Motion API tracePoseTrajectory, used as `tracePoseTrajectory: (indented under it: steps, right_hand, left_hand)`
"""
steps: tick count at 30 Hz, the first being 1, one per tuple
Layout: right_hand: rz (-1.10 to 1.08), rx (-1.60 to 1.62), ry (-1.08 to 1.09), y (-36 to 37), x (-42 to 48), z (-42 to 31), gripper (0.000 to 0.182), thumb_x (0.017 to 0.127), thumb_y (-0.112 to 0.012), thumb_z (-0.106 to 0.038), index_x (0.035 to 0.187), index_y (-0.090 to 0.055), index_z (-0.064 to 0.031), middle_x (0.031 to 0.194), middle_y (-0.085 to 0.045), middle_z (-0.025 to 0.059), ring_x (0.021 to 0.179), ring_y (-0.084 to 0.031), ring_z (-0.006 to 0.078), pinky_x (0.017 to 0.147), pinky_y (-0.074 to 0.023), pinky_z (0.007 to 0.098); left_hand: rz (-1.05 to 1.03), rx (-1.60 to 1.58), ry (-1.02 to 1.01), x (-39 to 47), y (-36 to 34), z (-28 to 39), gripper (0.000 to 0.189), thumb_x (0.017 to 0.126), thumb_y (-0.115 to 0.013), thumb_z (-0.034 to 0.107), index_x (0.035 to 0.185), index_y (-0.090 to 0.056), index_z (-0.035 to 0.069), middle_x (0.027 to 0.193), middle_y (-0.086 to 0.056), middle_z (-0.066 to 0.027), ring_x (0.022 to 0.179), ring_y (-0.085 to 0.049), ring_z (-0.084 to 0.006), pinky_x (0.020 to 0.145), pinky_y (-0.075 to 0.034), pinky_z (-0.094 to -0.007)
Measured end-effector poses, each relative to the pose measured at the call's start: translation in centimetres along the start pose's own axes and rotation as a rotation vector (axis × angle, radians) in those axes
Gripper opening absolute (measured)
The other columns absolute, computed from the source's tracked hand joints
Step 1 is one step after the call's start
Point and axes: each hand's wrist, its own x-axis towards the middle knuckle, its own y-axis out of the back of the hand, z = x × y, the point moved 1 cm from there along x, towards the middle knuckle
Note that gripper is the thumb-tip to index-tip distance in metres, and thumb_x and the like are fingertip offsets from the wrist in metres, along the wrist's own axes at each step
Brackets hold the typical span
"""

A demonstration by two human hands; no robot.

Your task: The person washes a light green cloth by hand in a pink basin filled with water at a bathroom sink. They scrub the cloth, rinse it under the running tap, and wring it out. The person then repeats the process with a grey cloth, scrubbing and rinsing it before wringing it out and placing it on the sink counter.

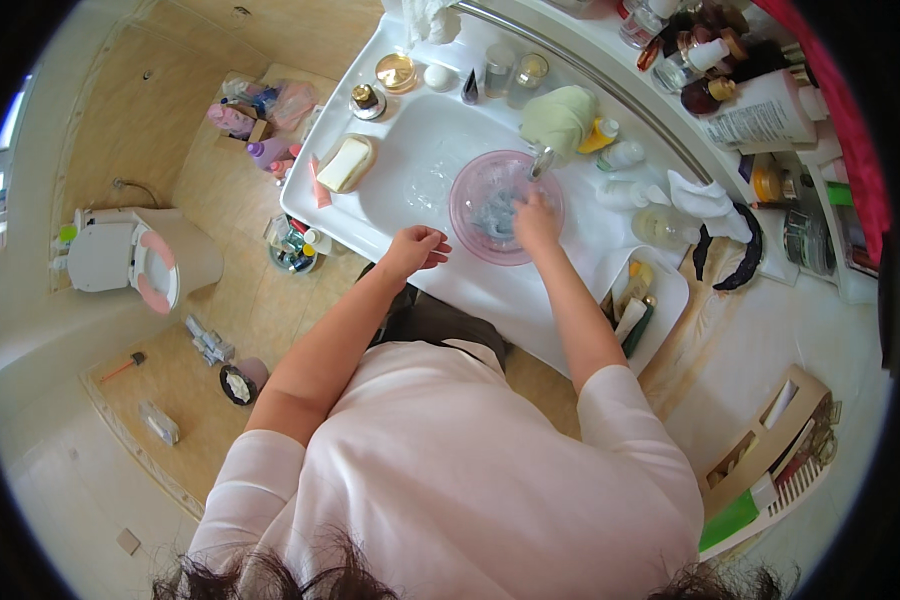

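A pink translucent basin (465, 225) stands in the white washbasin (401, 161), with water and a bluish-grey, blurred content (497, 214) inside. My right hand (536, 221) reaches over the basin's right side, fingers down near the water. Whether those fingers grip anything is hidden. Just above them is the metal faucet spout (541, 163), its body covered by a pale green cloth (559, 120). Left of the pink basin, my left hand (418, 249) hovers over the washbasin's front edge. Its fingers are loosely bent and slightly apart, with nothing visible in them.
A soap bar (345, 165) in a dish and a pink tube (320, 184) lie on the left rim. Several bottles (630, 195) line the right side, beside a white bin (664, 300) of tubes. A toilet (154, 262) stands at left. Shelves (765, 150) hold toiletries.
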Motion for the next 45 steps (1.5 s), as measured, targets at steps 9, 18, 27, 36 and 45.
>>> tracePoseTrajectory:
  steps: [9, 18, 27, 36, 45]
  right_hand:
    - [-0.484, -0.058, -0.026, -3.9, -0.1, -2.0, 0.052, 0.076, -0.046, -0.012, 0.127, -0.034, -0.0121, 0.133, -0.032, 0.0114, 0.123, -0.030, 0.0274, 0.099, -0.0223, 0.0497]
    - [-0.372, -0.100, -0.047, -3.9, 0.0, -1.5, 0.045, 0.073, -0.056, -0.022, 0.117, -0.045, -0.0170, 0.125, -0.041, 0.0074, 0.116, -0.038, 0.0278, 0.093, -0.0300, 0.0494]
    - [-0.392, -0.056, -0.035, -3.2, -0.1, -0.5, 0.047, 0.067, -0.063, -0.019, 0.112, -0.049, -0.0125, 0.117, -0.048, 0.0089, 0.114, -0.040, 0.0270, 0.091, -0.0334, 0.0463]
    - [0.332, 0.257, 0.008, 3.9, -6.9, -1.0, 0.033, 0.071, -0.054, -0.002, 0.103, -0.048, -0.0044, 0.107, -0.049, 0.0159, 0.100, -0.049, 0.0318, 0.086, -0.0385, 0.0416]
    - [0.458, 0.745, -0.150, 10.7, -11.8, -5.6, 0.033, 0.072, -0.053, -0.003, 0.104, -0.043, -0.0018, 0.100, -0.053, 0.0193, 0.090, -0.053, 0.0362, 0.076, -0.0420, 0.0385]
  left_hand:
    - [0.057, -0.033, 0.012, -0.9, 0.3, -0.1, 0.026, 0.089, -0.044, 0.025, 0.100, -0.053, 0.003, 0.094, -0.060, -0.0075, 0.083, -0.059, -0.0163, 0.074, -0.047, -0.0281]
    - [0.049, -0.041, 0.033, -0.6, 0.6, -0.8, 0.026, 0.089, -0.044, 0.025, 0.100, -0.053, 0.003, 0.093, -0.061, -0.0072, 0.081, -0.060, -0.0169, 0.074, -0.047, -0.0277]
    - [-0.028, 0.015, 0.036, -0.3, 2.5, -0.4, 0.025, 0.088, -0.045, 0.023, 0.099, -0.054, 0.003, 0.093, -0.061, -0.0076, 0.081, -0.060, -0.0167, 0.073, -0.047, -0.0280]
    - [-0.234, 0.090, 0.028, 2.3, 2.2, 1.6, 0.022, 0.088, -0.044, 0.020, 0.099, -0.052, 0.003, 0.091, -0.061, -0.0070, 0.079, -0.060, -0.0151, 0.070, -0.047, -0.0265]
    - [-0.384, 0.090, 0.062, 2.3, 1.2, 2.4, 0.019, 0.088, -0.045, 0.019, 0.095, -0.053, 0.004, 0.089, -0.061, -0.0065, 0.076, -0.060, -0.0141, 0.067, -0.048, -0.0249]
